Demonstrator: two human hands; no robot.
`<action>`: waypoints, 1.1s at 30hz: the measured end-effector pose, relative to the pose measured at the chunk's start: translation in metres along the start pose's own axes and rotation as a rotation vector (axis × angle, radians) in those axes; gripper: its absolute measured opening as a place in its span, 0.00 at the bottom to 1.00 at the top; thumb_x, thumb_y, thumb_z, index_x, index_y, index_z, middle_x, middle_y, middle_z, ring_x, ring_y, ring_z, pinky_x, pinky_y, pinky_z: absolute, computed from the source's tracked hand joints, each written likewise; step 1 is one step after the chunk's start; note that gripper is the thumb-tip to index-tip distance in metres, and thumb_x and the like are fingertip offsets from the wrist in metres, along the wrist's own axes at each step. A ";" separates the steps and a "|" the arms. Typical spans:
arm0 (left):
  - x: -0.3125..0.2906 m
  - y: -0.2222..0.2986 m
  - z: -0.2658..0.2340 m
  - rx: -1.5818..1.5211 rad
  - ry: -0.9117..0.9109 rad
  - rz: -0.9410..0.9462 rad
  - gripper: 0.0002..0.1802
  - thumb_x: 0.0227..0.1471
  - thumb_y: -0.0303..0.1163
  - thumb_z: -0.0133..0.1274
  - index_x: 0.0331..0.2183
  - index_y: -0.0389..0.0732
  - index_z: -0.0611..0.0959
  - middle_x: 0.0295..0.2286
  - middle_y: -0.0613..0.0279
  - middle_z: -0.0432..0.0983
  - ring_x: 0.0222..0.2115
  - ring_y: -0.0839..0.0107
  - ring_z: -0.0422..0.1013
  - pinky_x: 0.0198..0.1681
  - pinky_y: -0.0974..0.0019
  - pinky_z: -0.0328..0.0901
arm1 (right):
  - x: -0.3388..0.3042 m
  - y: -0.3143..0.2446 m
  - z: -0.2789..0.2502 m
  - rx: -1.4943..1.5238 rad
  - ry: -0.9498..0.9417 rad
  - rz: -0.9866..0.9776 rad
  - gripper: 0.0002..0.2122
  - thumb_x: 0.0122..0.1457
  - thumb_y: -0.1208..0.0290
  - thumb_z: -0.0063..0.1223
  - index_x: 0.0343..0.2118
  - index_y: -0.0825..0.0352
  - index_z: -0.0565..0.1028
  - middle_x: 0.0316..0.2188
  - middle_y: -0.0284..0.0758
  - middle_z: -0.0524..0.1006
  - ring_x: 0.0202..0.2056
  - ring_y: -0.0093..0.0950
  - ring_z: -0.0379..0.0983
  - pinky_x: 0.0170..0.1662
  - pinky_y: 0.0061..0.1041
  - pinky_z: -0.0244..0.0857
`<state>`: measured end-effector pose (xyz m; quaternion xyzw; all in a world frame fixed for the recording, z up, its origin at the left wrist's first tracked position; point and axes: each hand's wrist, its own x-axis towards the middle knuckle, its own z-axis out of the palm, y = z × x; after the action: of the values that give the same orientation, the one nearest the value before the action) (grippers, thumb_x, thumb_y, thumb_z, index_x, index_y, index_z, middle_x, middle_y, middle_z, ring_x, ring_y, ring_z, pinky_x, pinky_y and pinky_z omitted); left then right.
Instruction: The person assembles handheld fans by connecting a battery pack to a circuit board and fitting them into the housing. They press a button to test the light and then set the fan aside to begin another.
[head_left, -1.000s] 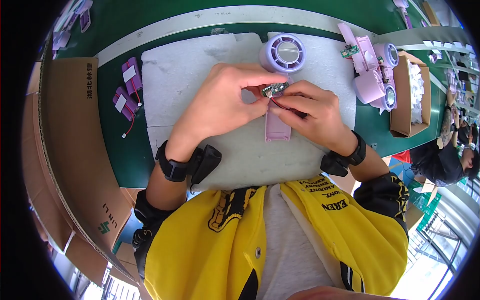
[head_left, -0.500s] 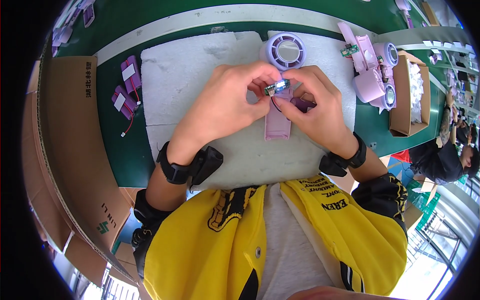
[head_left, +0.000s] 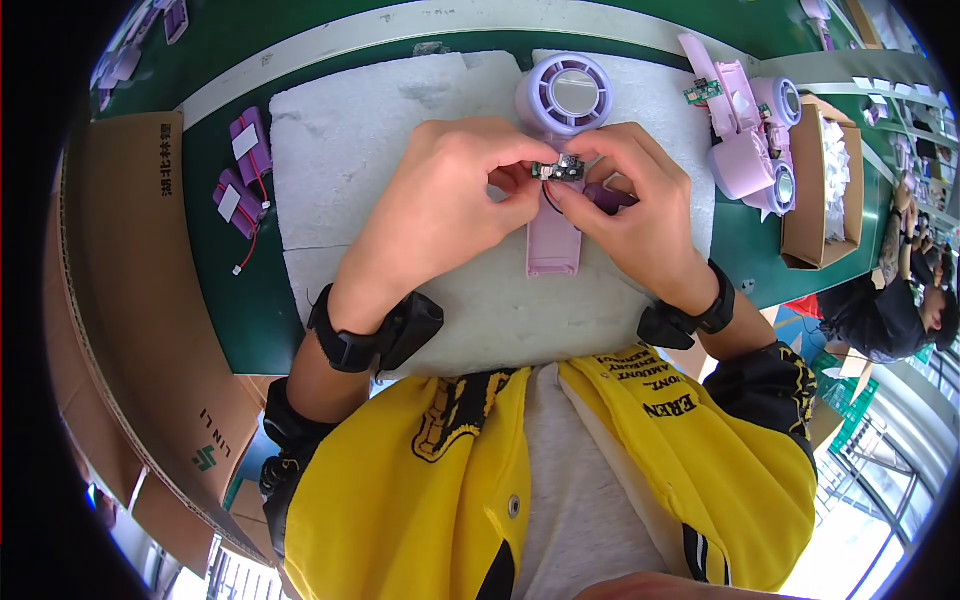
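Observation:
Between my hands is a small circuit board (head_left: 558,170) with dark components and a wire at its lower edge. My left hand (head_left: 455,195) pinches its left end between thumb and fingers. My right hand (head_left: 642,195) is closed on its right end, and a purple wrapped battery (head_left: 608,199) shows partly under those fingers. Just beyond and beneath the hands lies a lavender handheld fan with a round head (head_left: 566,95). Its pink handle shell (head_left: 553,252) extends toward me, its middle hidden by my hands.
White foam sheets (head_left: 350,130) cover the green bench. Purple batteries (head_left: 240,203) with red wires lie left, beside a tall cardboard box (head_left: 140,270). Pink fan parts (head_left: 740,140) and a carton of white pieces (head_left: 850,190) stand right. Another person (head_left: 880,315) sits far right.
The circuit board has tilted in my fingers: its bright, shiny face now looks dark and it lies more level. Both hands keep their grip, nearly in place.

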<state>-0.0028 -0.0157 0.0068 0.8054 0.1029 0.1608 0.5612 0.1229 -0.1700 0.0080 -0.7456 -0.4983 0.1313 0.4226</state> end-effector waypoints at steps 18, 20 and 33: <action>0.002 -0.001 -0.003 0.142 0.013 0.117 0.13 0.36 0.20 0.60 0.31 0.38 0.87 0.28 0.55 0.80 0.22 0.61 0.76 0.28 0.67 0.72 | 0.002 -0.003 -0.002 -0.044 0.016 -0.032 0.16 0.42 0.80 0.69 0.36 0.69 0.76 0.32 0.35 0.76 0.27 0.20 0.74 0.25 0.17 0.71; 0.002 -0.001 -0.004 0.149 0.009 0.122 0.13 0.36 0.20 0.60 0.31 0.38 0.87 0.28 0.55 0.80 0.22 0.61 0.76 0.28 0.67 0.72 | 0.002 -0.002 -0.002 -0.041 0.026 -0.052 0.16 0.41 0.80 0.70 0.35 0.69 0.77 0.32 0.36 0.77 0.27 0.21 0.74 0.25 0.17 0.71; 0.003 -0.002 -0.007 0.125 -0.031 0.113 0.14 0.36 0.18 0.60 0.32 0.37 0.87 0.27 0.58 0.80 0.23 0.67 0.76 0.27 0.71 0.71 | 0.001 -0.003 -0.005 -0.062 0.010 -0.052 0.17 0.40 0.80 0.70 0.36 0.69 0.78 0.33 0.37 0.79 0.26 0.22 0.77 0.26 0.17 0.71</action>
<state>-0.0024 -0.0079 0.0078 0.8458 0.0587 0.1730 0.5012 0.1248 -0.1709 0.0135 -0.7456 -0.5193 0.1012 0.4051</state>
